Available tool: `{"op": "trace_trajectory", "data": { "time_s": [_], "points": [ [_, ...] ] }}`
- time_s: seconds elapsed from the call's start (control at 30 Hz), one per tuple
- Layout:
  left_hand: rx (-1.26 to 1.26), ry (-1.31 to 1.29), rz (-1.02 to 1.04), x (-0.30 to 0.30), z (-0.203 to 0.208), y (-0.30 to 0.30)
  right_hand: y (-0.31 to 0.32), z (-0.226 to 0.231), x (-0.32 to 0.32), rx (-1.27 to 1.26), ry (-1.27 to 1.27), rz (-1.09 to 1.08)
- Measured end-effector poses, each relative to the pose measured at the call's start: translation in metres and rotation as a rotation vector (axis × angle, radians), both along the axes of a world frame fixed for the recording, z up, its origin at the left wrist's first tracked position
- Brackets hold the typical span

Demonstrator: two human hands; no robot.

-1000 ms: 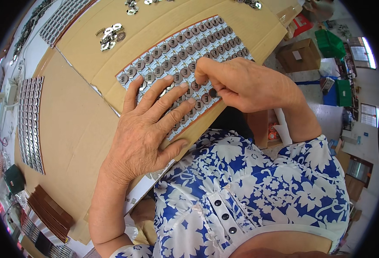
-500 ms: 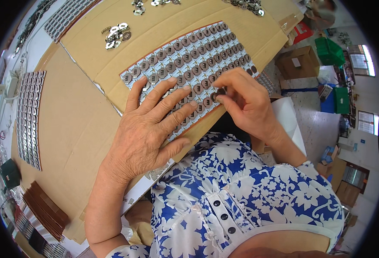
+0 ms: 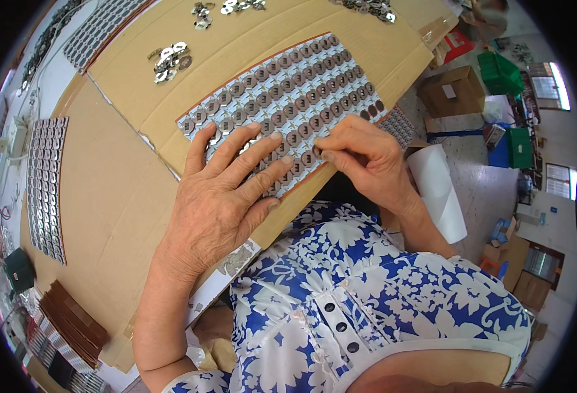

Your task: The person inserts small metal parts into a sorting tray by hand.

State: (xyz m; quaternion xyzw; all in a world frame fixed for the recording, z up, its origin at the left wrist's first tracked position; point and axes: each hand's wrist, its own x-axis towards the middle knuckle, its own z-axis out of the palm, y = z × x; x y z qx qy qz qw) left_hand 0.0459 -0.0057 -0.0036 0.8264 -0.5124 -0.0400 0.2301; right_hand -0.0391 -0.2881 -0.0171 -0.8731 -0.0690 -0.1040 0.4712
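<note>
A blue-and-white sheet with a brown edge lies slantwise on the cardboard, covered in rows of round, dark metallic discs. My left hand is spread open over the sheet's near left part, fingertips resting on the discs and hiding some of them. Over the near edge, my right hand is closed in a pinch of thumb and forefinger on a small dark disc, partly covered by the fingertips. At the right end of the sheet, a few spots look darker than the rest.
Loose shiny metal pieces lie in piles along the far side of the cardboard. Another disc-covered sheet lies at the left, near a stack of brown strips. A white roll stands beyond my right forearm.
My right hand has shifted slightly left and down along the near edge, its fingers curled tighter. The dark spots at the sheet's right end show more. My left hand stays spread on the sheet.
</note>
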Motion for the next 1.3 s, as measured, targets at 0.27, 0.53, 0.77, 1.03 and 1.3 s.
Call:
{"op": "trace_trajectory", "data": {
  "time_s": [0.27,0.53,0.77,1.03,1.3],
  "points": [
    [-0.021,0.039,0.006,-0.002,0.005,0.002,0.0,0.014,0.016,0.01,0.021,0.007],
    [-0.016,-0.002,0.057,-0.02,0.029,-0.003,-0.046,0.007,0.206,-0.281,-0.257,-0.052],
    [-0.015,-0.065,0.138,-0.053,0.026,0.004,-0.066,0.001,0.224,-0.226,-0.239,0.077],
    [-0.261,-0.04,0.416,-0.076,0.003,-0.007,-0.112,-0.02,0.132,0.098,-0.219,-0.319],
    [-0.254,-0.081,0.434,-0.075,-0.001,-0.009,-0.097,-0.009,0.128,0.045,-0.211,-0.294]
  ]
}}
